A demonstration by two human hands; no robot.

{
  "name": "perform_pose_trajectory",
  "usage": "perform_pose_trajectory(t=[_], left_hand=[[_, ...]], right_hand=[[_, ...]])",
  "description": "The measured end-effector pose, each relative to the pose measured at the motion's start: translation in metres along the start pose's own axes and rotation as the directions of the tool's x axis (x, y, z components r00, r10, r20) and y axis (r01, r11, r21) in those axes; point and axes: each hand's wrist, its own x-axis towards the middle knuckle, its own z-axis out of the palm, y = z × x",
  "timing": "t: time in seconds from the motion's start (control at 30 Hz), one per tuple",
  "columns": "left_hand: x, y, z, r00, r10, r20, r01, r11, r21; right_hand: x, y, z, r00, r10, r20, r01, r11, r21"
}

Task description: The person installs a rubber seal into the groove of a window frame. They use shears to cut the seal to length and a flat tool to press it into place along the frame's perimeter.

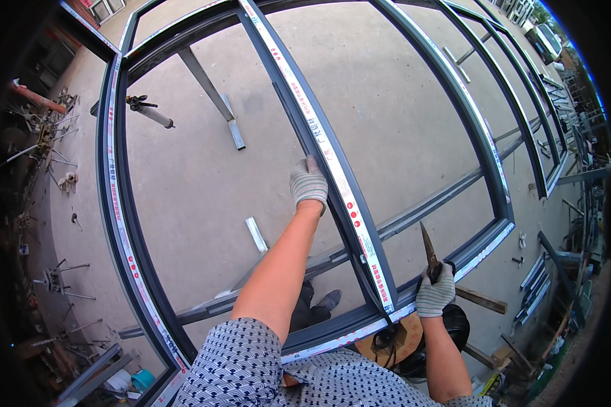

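A large dark grey window frame (113,197), with printed white protective film on its faces, lies raised above the ground before me. My left hand (309,182), in a striped knit glove, is closed at the edge of the middle bar (329,152), thumb pointing along it. A thin dark strip (293,112) runs along that edge into the hand; its lower length (371,288) hangs a little loose near the frame's close end. My fingers' undersides are hidden. In my gloved right hand (436,293) are rusty scissors (428,247), blades pointing up and away, above the frame's near rail.
A caulking gun (151,112) sits at the far left of the frame. Grey support rails (428,200) cross beneath. A round tan reel (397,339) is close to my body. Metal profiles (535,288) and timber (480,299) lie right; metal stands (60,281) and a teal bucket (142,380) left.
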Motion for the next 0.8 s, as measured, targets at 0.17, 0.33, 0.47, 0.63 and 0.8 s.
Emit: perform_pose_trajectory(t=[0.17, 0.33, 0.47, 0.63, 0.8], left_hand=[[0.009, 0.016, -0.001, 0.994, -0.101, -0.032, 0.100, 0.995, -0.021], [0.007, 0.014, -0.009, 0.996, -0.081, 0.039, 0.087, 0.981, -0.174], [-0.011, -0.008, 0.001, 1.000, -0.023, 0.012, 0.025, 0.992, -0.125], [0.008, 0.006, 0.004, 0.988, -0.154, 0.020, 0.155, 0.980, -0.120], [0.009, 0.020, -0.007, 0.984, -0.166, 0.065, 0.176, 0.958, -0.227]], right_hand=[[-0.002, 0.000, 0.000, 1.000, -0.005, -0.011, 0.005, 1.000, 0.002], [-0.002, 0.002, 0.001, 1.000, 0.015, 0.006, -0.015, 1.000, -0.014], [-0.002, 0.006, 0.001, 1.000, -0.002, 0.000, 0.002, 1.000, -0.001], [0.000, -0.002, -0.001, 1.000, -0.008, 0.014, 0.008, 1.000, 0.016], [0.000, 0.002, 0.000, 0.999, 0.023, 0.033, -0.024, 1.000, 0.020]])
